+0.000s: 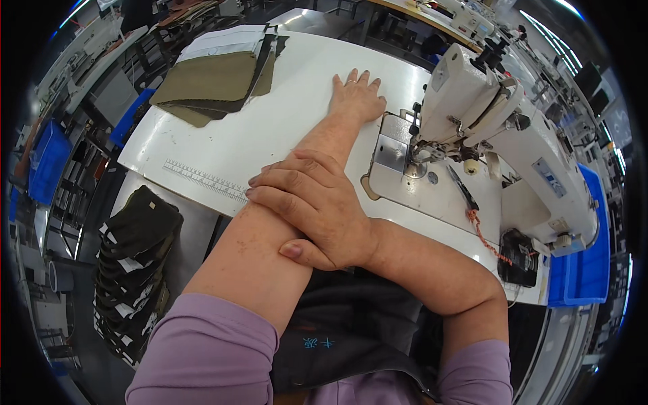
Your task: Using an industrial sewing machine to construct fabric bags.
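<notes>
My left hand [356, 97] lies on the white sewing table [324, 61] with its fingers apart, just left of a white industrial sewing machine [509, 135] and its metal plate. My right hand [310, 209] rests across my left forearm [243, 250], fingers curved over it and thumb against its side. A stack of olive cloth pieces [216, 81] with white paper on top lies at the back left of the table. Black scissors or snips [461, 185] with an orange cord lie by the machine. A printed ruler scale [202, 181] runs along the near left.
A pile of dark green cut pieces [135, 270] is on a lower surface at the left. Blue bins [579, 277] stand at the right and far left [44, 162]. A black box [516, 260] is below the machine head. Other workstations [415, 13] are behind.
</notes>
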The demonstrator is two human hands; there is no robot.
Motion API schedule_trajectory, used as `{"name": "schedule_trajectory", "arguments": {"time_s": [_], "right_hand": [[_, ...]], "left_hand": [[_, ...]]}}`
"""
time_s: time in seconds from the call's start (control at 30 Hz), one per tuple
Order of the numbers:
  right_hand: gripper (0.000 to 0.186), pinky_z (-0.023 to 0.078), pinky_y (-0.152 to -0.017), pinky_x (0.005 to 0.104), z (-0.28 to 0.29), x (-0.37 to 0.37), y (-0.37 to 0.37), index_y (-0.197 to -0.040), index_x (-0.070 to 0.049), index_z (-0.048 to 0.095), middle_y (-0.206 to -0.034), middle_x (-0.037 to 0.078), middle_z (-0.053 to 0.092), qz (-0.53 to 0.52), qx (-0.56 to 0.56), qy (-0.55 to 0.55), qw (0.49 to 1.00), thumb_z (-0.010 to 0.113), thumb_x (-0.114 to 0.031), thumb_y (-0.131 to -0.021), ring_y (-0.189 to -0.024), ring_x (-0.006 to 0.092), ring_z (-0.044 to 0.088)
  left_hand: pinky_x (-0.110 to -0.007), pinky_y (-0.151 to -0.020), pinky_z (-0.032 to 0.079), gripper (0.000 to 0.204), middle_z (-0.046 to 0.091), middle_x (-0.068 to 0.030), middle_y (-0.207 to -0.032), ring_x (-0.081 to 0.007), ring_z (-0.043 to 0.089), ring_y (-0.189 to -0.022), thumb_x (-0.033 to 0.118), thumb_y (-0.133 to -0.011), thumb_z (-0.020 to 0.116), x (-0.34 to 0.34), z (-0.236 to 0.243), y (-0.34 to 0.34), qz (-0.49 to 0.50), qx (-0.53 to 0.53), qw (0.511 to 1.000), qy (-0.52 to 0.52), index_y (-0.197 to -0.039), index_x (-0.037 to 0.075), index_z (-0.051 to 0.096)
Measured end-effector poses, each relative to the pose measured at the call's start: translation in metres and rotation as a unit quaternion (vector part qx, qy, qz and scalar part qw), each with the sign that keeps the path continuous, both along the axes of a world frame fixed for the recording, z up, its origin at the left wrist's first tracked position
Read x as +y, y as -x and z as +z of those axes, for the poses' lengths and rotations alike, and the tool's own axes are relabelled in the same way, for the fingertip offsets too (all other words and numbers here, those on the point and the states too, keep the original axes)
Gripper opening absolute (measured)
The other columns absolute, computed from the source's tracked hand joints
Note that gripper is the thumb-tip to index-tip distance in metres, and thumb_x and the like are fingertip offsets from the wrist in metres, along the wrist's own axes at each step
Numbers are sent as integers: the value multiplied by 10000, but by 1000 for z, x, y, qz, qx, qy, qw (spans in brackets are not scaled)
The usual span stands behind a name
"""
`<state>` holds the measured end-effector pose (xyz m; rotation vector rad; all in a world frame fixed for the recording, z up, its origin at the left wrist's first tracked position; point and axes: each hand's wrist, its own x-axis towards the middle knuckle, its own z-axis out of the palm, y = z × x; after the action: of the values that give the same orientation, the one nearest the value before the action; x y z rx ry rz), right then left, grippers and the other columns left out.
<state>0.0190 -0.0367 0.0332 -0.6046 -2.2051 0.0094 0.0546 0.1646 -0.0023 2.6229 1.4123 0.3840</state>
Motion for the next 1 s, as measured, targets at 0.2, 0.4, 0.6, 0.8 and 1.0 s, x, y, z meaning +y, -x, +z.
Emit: {"name": "schedule_trajectory", "arguments": {"time_s": [0.2,0.4,0.6,0.8,1.0], "right_hand": [[632,357,-1110,523,-4,3,-2,-1305,-48,609,-1263,136,631,-6,-2,-6,1000,395,-566,-1014,-1174,324,600],[602,327,-1133,537,-7,17,-18,-1328,-41,581,-1290,154,616,-33,-19,-3,999,443,-530,-1006,-1207,338,580],[546,261,-1175,570,-11,26,-20,-1360,-27,549,-1377,180,564,-90,-3,41,995,478,-432,-1000,-1324,385,507],[708,190,-1225,593,2,-26,20,-1436,-11,488,-1533,184,443,33,10,82,996,502,-553,-982,-1468,363,388],[738,199,-1202,591,-3,19,-5,-1385,-36,551,-1448,178,555,23,-10,63,998,445,-649,-987,-1416,358,470]], "left_hand": [[-562,-1262,117,544,273,-38,-1690,-261,203,-1570,346,-1062,343,0,-1,-3,2,9,1000,1,-1595,242,377],[-546,-1264,125,526,266,-31,-1692,-257,203,-1570,340,-1084,303,5,-3,-4,6,2,1000,1,-1596,241,371],[-576,-1265,130,546,179,-11,-1717,-271,160,-1579,388,-1092,236,21,5,-3,44,62,997,8,-1630,298,261],[-582,-1264,128,555,165,-4,-1719,-268,143,-1582,423,-1092,227,40,3,0,84,65,994,10,-1636,312,234],[-592,-1261,122,563,167,-5,-1719,-264,147,-1581,443,-1088,233,42,9,-8,92,67,994,8,-1635,312,240]]}}
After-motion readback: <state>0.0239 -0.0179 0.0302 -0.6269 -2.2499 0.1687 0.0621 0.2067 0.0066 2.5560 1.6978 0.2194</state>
